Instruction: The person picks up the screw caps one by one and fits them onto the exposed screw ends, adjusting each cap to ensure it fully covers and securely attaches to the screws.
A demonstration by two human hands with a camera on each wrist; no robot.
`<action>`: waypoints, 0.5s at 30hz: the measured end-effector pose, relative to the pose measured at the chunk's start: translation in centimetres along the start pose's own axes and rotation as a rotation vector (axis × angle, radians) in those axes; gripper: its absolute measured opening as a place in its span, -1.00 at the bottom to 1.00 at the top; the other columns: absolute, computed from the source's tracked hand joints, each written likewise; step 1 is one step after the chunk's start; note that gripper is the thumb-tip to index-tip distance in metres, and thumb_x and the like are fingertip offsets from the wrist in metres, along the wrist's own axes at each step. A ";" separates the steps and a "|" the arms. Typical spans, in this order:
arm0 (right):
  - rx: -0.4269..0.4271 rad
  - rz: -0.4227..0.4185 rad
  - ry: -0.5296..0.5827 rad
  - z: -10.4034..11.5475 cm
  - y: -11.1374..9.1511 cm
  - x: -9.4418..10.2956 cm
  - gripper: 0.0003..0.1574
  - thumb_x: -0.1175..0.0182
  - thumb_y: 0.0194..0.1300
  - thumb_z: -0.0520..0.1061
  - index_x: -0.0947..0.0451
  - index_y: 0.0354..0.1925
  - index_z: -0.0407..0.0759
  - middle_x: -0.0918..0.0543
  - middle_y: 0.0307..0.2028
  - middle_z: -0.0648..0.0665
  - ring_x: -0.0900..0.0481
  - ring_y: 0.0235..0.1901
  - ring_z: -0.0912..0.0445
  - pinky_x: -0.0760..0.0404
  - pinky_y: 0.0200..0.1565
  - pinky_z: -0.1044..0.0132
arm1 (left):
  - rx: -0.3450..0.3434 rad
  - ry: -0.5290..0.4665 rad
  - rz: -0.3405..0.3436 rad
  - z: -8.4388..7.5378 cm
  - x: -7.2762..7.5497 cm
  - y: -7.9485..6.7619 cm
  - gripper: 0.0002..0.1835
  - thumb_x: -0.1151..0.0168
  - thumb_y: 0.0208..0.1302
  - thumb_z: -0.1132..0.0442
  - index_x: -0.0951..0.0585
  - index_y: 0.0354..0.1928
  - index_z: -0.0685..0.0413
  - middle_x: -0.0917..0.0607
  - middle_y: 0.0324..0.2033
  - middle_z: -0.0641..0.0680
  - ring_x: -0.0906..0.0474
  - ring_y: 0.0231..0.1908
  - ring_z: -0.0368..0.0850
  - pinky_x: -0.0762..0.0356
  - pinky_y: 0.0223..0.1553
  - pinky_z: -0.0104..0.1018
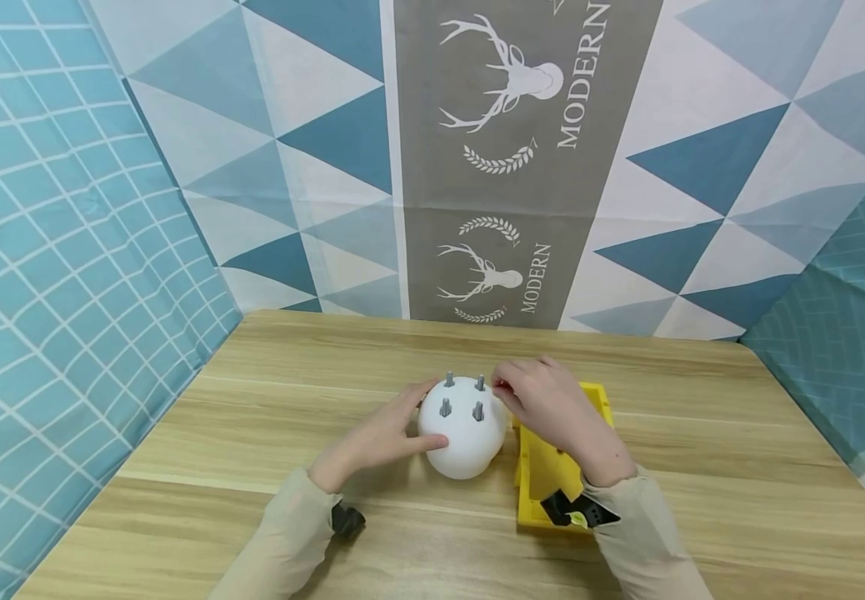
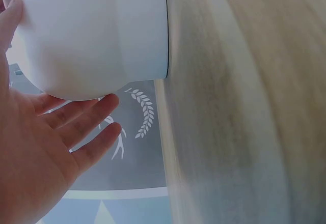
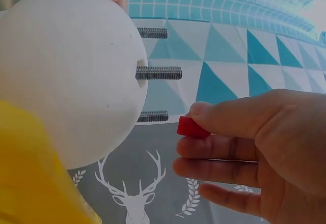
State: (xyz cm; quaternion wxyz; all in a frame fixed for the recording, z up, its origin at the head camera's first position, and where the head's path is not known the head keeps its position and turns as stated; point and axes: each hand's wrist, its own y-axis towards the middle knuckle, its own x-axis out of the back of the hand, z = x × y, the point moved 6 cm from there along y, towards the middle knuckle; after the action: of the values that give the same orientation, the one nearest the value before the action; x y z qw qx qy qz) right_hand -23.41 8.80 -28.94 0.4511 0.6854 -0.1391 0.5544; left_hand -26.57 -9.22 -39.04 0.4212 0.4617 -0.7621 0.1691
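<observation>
A smooth white rounded body (image 1: 462, 458) stands on the wooden table, with several threaded metal studs (image 3: 159, 73) sticking up from its top. My left hand (image 1: 387, 429) holds it from the left, thumb on the near side and fingers on the far side. In the left wrist view the ring and little fingers stand off its surface. Between thumb and forefinger, my right hand (image 1: 552, 404) pinches a small red piece (image 3: 192, 128). That piece is close to the tip of one stud and apart from it in the right wrist view; the hand hides it in the head view.
A yellow bin (image 1: 525, 500) stands just right of the white body, partly under my right forearm. Patterned cloth (image 1: 342, 167) hangs behind the table (image 1: 252, 400), and blue tiled cloth (image 1: 65, 208) hangs at the left.
</observation>
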 end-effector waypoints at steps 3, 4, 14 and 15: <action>0.001 0.006 -0.010 0.2 0.1 0.1 -0.91 -0.27 0.13 -0.12 -0.54 -0.35 -0.01 -0.60 -0.37 0.06 -0.49 -0.36 0.15 -0.47 -0.14 0.14 | -0.003 -0.002 0.001 -0.1 0.0 0.0 0.00 -0.08 -0.04 -0.44 -0.03 0.39 -0.18 -0.24 0.30 -0.04 -0.21 0.26 -0.12 -0.23 0.22 -0.08; 0.003 0.006 -0.011 0.3 0.2 0.2 -0.90 -0.28 0.12 -0.12 -0.55 -0.34 -0.02 -0.60 -0.35 0.05 -0.50 -0.34 0.13 -0.47 -0.13 0.13 | -0.003 -0.004 0.002 -0.1 0.0 0.0 -0.01 -0.08 -0.04 -0.44 -0.04 0.39 -0.18 -0.24 0.30 -0.04 -0.21 0.26 -0.12 -0.23 0.21 -0.09; 0.021 -0.013 0.002 0.9 1.1 0.1 -0.87 -0.30 0.09 -0.14 -0.56 -0.33 -0.02 -0.59 -0.33 0.04 -0.50 -0.33 0.10 -0.48 -0.14 0.16 | -0.004 -0.016 0.008 0.0 0.1 0.0 -0.02 -0.10 -0.03 -0.41 -0.04 0.39 -0.18 -0.24 0.30 -0.06 -0.23 0.24 -0.15 -0.26 0.20 -0.11; 0.021 -0.012 0.001 0.9 1.2 0.0 -0.87 -0.30 0.09 -0.14 -0.56 -0.32 -0.02 -0.59 -0.33 0.04 -0.50 -0.33 0.10 -0.48 -0.13 0.16 | -0.008 -0.017 0.009 -0.1 0.1 0.0 -0.02 -0.10 -0.02 -0.41 -0.04 0.39 -0.17 -0.24 0.30 -0.06 -0.23 0.24 -0.15 -0.26 0.20 -0.11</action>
State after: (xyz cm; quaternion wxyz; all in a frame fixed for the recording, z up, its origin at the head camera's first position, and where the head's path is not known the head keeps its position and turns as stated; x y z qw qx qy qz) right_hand -23.67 7.45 -28.37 0.4472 0.6905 -0.1291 0.5537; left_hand -26.55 -9.23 -38.95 0.4158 0.4580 -0.7684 0.1638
